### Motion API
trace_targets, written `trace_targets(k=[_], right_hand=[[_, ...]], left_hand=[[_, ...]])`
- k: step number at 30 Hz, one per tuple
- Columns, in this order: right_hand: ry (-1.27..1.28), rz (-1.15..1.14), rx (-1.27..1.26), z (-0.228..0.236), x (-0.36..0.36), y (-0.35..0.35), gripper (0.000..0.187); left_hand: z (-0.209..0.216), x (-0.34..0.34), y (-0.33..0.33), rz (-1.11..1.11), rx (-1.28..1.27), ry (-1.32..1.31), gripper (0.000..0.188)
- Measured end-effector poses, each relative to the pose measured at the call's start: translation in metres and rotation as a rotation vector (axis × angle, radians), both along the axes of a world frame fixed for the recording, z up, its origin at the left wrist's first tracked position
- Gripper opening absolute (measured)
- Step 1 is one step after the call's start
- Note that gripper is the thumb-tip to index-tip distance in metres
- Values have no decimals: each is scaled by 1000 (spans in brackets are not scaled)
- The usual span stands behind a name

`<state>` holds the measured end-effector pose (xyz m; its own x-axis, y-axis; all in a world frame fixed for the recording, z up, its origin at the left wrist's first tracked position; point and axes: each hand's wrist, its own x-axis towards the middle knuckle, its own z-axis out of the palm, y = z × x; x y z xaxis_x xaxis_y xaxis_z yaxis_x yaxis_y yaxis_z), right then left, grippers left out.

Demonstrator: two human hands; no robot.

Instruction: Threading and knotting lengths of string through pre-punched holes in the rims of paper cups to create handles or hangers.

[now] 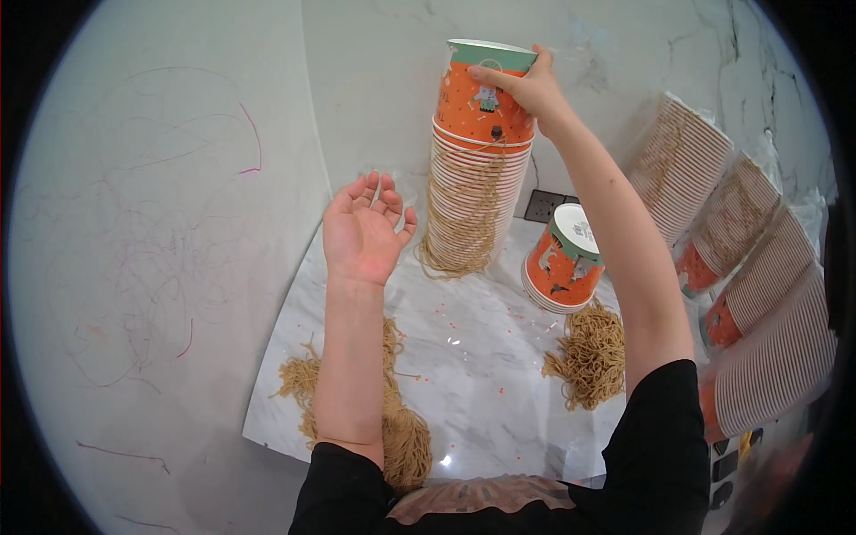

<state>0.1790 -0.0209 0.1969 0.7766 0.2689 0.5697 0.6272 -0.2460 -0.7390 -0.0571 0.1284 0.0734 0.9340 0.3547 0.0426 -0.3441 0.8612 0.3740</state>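
At the far side of the table stands a tall stack of upside-down orange-and-green paper cups (481, 192), with tan cord (466, 227) hanging in loops down its front. My right hand (528, 82) grips the top paper cup (486, 98) near its upturned base, thumb across the front, the other fingers mostly hidden behind. A small dark spot or knot shows low on that cup. To the left of the stack, my left hand (367, 223) is raised palm up, empty, with its fingers apart and loosely curled.
Bundles of tan cord lie on the marble-patterned table (473, 357), one pile (406, 446) under my left forearm, another pile (590, 357) at right. A shorter cup stack (563, 263) stands near a wall socket (542, 206). Several long wrapped cup stacks (771, 348) line the right side.
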Motion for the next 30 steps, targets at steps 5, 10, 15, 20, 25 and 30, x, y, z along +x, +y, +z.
trace_targets(k=[5,10,15,20,25,30], right_hand=[[3,-6,-5,-7,1,2,136],[-58,-1,15,-17,6,2,134],[-176,-61,23,-23,6,3,133],[-19,52,-17,-21,-24,-19,132],[-147,6,-175,-82,-42,-102,97],[-115,-249,-575,-157,-61,-176,73]], left_hand=[[-1,2,-3,43,5,31,20],[-1,3,-4,43,-12,43,18],[-2,4,-5,27,7,35,14],[1,3,-8,46,-21,64,17],[-2,4,-8,21,-62,47,16],[-4,8,-14,61,-44,48,12]])
